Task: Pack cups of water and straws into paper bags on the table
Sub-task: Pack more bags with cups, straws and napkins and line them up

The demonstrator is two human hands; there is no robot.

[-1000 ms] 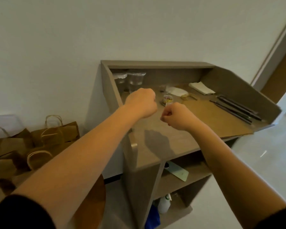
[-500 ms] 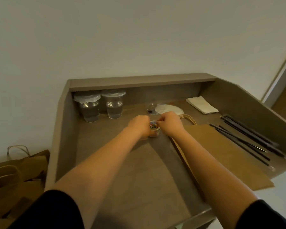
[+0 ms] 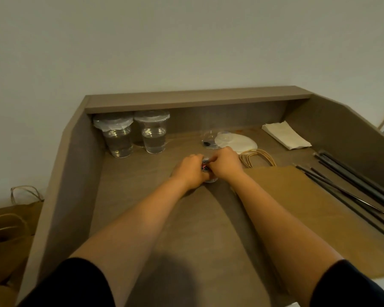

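Two clear cups of water stand at the back left of the table, one (image 3: 118, 138) covered with white film, the other (image 3: 153, 134) with a clear lid. A flat brown paper bag (image 3: 308, 209) with twine handles lies on the right. Several black straws (image 3: 355, 189) lie along the right side. In the middle, my left hand (image 3: 190, 171) grips a small clear container (image 3: 206, 171) of coloured bits from the left. My right hand (image 3: 225, 165) pinches at the container's top from the right. The container is mostly hidden by my fingers.
A folded white napkin (image 3: 285, 135) lies at the back right; a white lid (image 3: 236, 141) and a clear plastic piece (image 3: 210, 140) sit behind my hands. The table (image 3: 142, 218) has raised side and back walls. More brown bags (image 3: 11, 229) stand on the floor at left.
The view has moved in closer over the table. Both hands went from raised fists above the surface down onto the small container and now stay closed around it.
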